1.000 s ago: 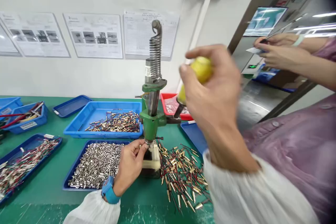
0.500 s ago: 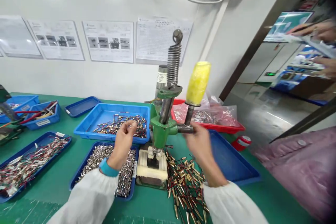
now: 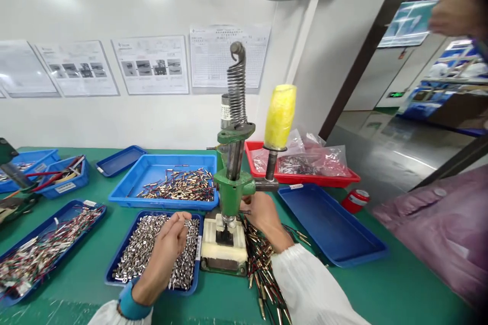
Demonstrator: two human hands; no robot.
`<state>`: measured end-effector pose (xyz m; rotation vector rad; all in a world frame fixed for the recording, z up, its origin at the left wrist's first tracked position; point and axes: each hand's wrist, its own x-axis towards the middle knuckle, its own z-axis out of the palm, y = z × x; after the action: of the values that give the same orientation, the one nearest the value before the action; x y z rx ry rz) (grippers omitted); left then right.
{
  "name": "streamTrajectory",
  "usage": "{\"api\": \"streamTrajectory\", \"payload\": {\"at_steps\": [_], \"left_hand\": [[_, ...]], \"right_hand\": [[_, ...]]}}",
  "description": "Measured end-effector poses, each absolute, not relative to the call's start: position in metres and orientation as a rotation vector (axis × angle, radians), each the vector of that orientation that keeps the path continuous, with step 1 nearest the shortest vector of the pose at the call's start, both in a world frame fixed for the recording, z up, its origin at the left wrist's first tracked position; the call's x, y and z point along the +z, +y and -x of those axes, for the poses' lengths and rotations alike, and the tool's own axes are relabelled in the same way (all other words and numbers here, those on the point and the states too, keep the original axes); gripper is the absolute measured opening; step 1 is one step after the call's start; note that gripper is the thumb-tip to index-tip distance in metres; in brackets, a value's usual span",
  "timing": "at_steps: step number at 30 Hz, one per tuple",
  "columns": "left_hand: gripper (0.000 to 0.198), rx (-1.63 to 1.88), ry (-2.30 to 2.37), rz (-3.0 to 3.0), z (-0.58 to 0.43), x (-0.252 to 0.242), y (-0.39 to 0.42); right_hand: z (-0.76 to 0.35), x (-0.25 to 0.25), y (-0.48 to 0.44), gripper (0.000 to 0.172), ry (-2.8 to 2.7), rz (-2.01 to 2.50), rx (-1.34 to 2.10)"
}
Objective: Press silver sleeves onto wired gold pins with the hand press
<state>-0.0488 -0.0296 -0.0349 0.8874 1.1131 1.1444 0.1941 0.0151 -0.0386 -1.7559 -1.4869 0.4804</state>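
My left hand (image 3: 163,249) hangs over a blue tray (image 3: 152,213) heaped with small silver metal sleeves (image 3: 141,249), its fingertips pinched together just above them. I cannot see whether they hold a sleeve. My right hand (image 3: 265,218) sits beside the base of a green bench hand press (image 3: 232,193), above a loose pile of wired gold pins (image 3: 263,259). Its fingertips are partly hidden behind the press. The press has a coiled spring (image 3: 237,84) on top and an upright lever with a yellow-wrapped grip (image 3: 280,117). Neither hand touches the grip.
Behind the press are a blue tray of gold pins (image 3: 171,188) and a red tray holding plastic bags (image 3: 305,172). A dark blue tray (image 3: 328,226) lies to the right. More wire-filled trays (image 3: 49,249) stand left. A co-worker's hand (image 3: 455,7) shows top right.
My left hand has moved from the tray of pins behind the press down over the silver sleeves. My right hand has dropped from beside the lever to the press base. The lever stays upright.
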Motion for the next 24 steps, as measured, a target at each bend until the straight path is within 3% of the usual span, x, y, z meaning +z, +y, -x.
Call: {"api": "streamTrajectory", "payload": {"at_steps": [6, 11, 20, 24], "left_hand": [[0.029, 1.155, 0.866, -0.721, 0.025, -0.028, -0.05], [0.041, 1.048, 0.818, -0.671, 0.01, -0.024, -0.063], [0.042, 1.066, 0.853, -0.638, -0.003, -0.027, -0.072], [0.033, 1.136, 0.817, -0.571, -0.005, -0.029, -0.074]], "right_hand": [[-0.192, -0.022, -0.054, 0.026, -1.228, 1.514, 0.713], [-0.168, -0.018, -0.102, 0.027, -1.045, 1.243, 0.893], [-0.142, -0.024, -0.108, 0.022, -0.947, 1.068, 0.996], [-0.132, -0.029, -0.11, 0.022, -0.903, 1.055, 0.991]]}}
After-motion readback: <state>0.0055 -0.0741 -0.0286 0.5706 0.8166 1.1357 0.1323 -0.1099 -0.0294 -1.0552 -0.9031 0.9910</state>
